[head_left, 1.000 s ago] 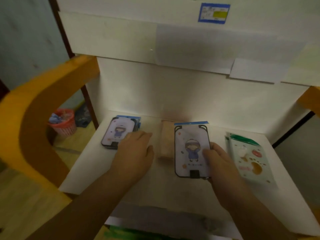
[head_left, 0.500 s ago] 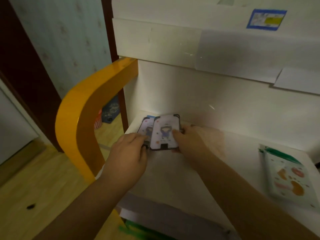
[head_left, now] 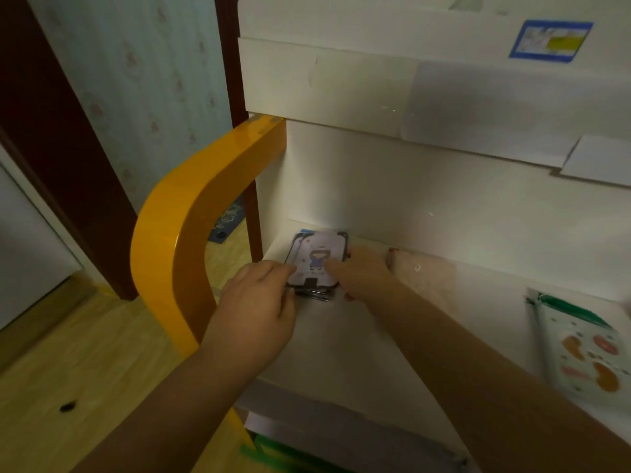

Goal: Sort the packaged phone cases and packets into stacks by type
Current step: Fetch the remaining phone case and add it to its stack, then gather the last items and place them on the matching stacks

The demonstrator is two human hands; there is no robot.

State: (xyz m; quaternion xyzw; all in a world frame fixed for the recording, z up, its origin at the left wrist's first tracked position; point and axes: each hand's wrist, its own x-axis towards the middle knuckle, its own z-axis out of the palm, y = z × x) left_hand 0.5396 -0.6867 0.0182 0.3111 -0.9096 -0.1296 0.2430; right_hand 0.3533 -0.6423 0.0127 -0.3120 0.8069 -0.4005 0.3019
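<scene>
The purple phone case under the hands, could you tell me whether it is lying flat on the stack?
Flat: the purple phone case lies face-up atop the stack.

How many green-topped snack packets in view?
1 for sure: the green-topped packet lies flat at the right edge of the white shelf, away from both hands. Its left edge hints at more stacked beneath, so some may be hidden.

dim room: white shelf unit [head_left: 444,199], orange curved frame [head_left: 177,233], wooden floor [head_left: 68,370], patterned wallpaper [head_left: 136,80].

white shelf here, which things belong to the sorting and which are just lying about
Belong to the job:
stack of lilac cartoon-print phone cases
pale packets with orange shapes and green tops
beige packet

Lying about:
blue-bordered sticker
curved orange frame
</scene>
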